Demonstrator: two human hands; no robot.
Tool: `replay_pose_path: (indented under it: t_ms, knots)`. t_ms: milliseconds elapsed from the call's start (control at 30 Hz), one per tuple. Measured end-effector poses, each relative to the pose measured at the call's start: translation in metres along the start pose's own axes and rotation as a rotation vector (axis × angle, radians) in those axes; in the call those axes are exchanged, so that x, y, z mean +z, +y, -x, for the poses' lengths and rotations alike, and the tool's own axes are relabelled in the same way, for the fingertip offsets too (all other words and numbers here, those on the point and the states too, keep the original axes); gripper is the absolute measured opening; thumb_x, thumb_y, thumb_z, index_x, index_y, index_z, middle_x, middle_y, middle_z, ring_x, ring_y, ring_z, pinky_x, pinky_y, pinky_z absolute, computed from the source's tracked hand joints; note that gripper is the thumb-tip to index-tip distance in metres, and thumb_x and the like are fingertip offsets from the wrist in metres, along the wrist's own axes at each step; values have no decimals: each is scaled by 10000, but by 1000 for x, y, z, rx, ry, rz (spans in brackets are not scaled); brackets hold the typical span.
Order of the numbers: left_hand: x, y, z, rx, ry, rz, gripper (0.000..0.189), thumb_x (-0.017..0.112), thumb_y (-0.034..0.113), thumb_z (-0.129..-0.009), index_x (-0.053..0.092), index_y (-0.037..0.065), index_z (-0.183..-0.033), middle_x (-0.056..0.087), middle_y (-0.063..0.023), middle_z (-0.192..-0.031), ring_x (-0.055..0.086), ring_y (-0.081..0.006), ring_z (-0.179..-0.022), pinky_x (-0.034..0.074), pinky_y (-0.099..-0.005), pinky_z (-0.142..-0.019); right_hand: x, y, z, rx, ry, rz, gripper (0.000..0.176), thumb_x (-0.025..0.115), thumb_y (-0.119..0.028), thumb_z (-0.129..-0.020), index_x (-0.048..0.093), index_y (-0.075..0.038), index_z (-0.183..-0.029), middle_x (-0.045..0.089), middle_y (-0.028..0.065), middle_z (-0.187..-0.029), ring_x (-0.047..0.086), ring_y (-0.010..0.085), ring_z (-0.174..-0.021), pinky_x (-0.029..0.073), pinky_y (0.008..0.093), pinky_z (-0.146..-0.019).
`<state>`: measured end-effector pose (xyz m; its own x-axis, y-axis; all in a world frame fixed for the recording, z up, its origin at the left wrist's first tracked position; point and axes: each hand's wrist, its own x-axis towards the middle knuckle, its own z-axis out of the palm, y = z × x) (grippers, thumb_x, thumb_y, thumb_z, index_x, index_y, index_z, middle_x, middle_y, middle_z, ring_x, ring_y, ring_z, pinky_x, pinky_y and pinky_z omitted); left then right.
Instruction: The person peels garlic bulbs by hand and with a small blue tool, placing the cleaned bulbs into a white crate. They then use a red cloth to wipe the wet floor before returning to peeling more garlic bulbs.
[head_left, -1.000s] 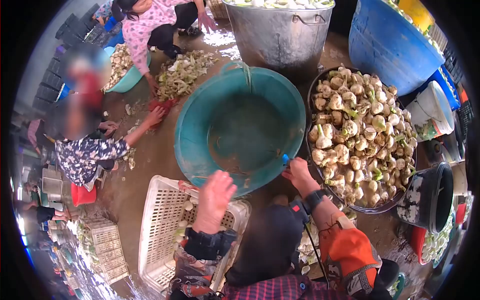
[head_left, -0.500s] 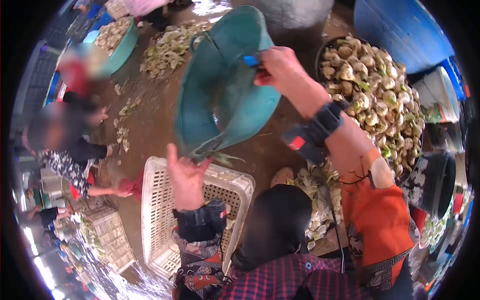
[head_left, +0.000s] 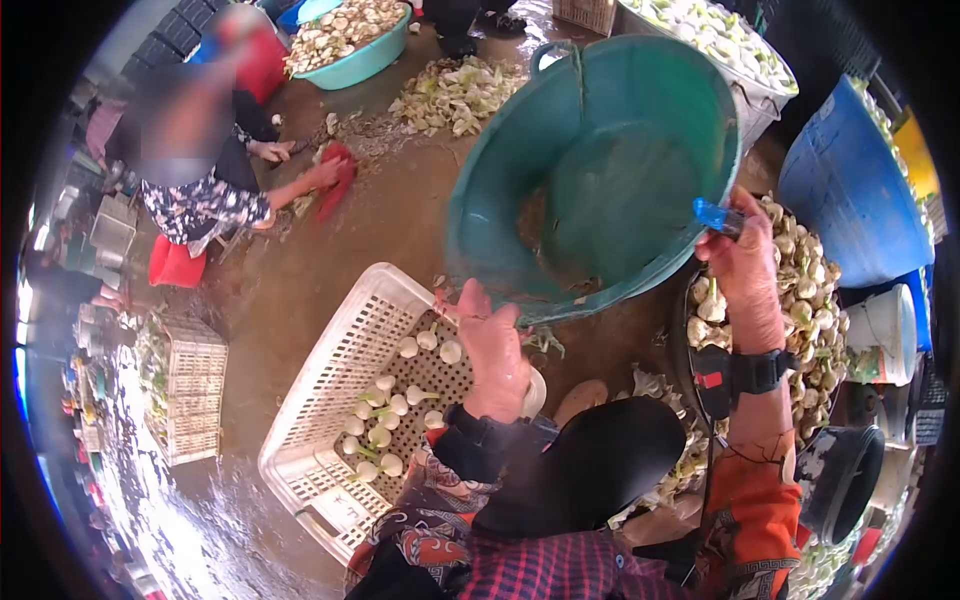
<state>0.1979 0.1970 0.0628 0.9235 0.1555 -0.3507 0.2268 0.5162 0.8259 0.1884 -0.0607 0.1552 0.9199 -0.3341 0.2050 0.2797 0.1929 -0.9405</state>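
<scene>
This is a vegetable-trimming yard: about its wet, muddy floor [head_left: 330, 260] are a teal tub [head_left: 610, 170], a blue tub [head_left: 850, 200], a black basin [head_left: 682, 340] heaped with white bulbs [head_left: 805, 300] and a white slotted crate [head_left: 320, 390], with cut leaves [head_left: 455, 95] piled near a crouching worker [head_left: 200, 195].

Head camera looks down, seemingly close over basin [head_left: 620, 180].

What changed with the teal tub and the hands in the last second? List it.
The teal tub went from flat on the ground to lifted and tipped toward the white crate. The left hand, free above the crate before, now meets the tub's near rim. Unchanged: the right hand grips the tub's rim along with a blue item.
</scene>
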Motion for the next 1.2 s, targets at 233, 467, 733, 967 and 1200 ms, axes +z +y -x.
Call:
replay_pose_path:
  t_ms: [233,467,733,967,1200]
  knots:
    - [35,25,6,-115,143,221,434,455,-42,-755,423,29,-1182,472,-109,-1150,510,-215,-965,485,-306,-616,24,-53,-13,-163,-170,113,494,651,-403,-782,486,18,-980,585,49,-723,581,127,-573,467,218,-475]
    - [48,-29,-43,-872,-133,914,129,470,24,-815,512,2,-935,551,-146,-912,549,-295,-826,486,-405,-710,153,-69,-35,-201,-165,758,160,465,68,-683,381,-67,-666,385,-11,-591,407,76,-485,335,231,-417]
    - [37,-37,-67,-831,-265,836,147,432,29,-873,522,-48,-960,564,-156,-910,554,-265,-795,485,-369,-674,185,-52,-35,-335,-130,946,295,633,61,-645,357,-43,-658,306,-19,-589,290,79,-581,279,257,-474]
    - [16,3,-38,-178,-459,74,171,562,126,-834,590,-39,-866,602,-95,-775,544,-149,-681,452,-285,-594,227,-58,-15,-546,-177,1084,203,517,83,-601,367,-26,-683,296,69,-541,288,168,-507,280,310,-464]
    - [-35,34,-45,-76,-457,349,124,524,-34,-801,553,-66,-918,586,-161,-944,566,-204,-849,484,-322,-782,252,-68,2,-355,-187,734,283,593,86,-688,357,-69,-684,300,-36,-619,281,71,-560,246,227,-482]
